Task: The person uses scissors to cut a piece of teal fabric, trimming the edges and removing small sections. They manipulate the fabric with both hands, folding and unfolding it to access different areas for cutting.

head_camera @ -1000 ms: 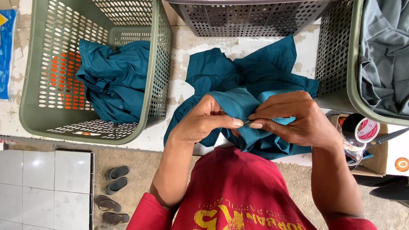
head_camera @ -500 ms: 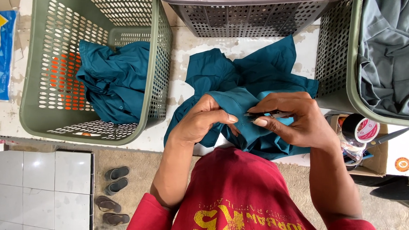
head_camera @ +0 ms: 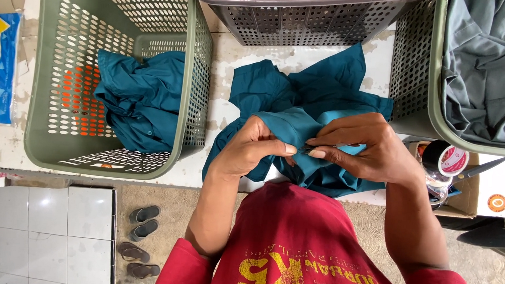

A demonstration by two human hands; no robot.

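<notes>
Your left hand [head_camera: 246, 150] and right hand [head_camera: 364, 146] were both pinched shut on a fold of the teal garment [head_camera: 304, 99], fingertips nearly meeting over something small and dark that was too small to identify. The garment lay on the tabletop [head_camera: 233, 46], its near hem hanging over the edge toward you and hidden behind your red shirt [head_camera: 293, 244]. Left of the garment, a green basket [head_camera: 117, 168] held another teal piece, leaving only a narrow strip of bare surface between. Right of it, a second basket [head_camera: 417, 64] with grey cloth crowded close, cut off by the frame. Beyond the garment, a grey basket [head_camera: 301, 20] closed off the far side.
</notes>
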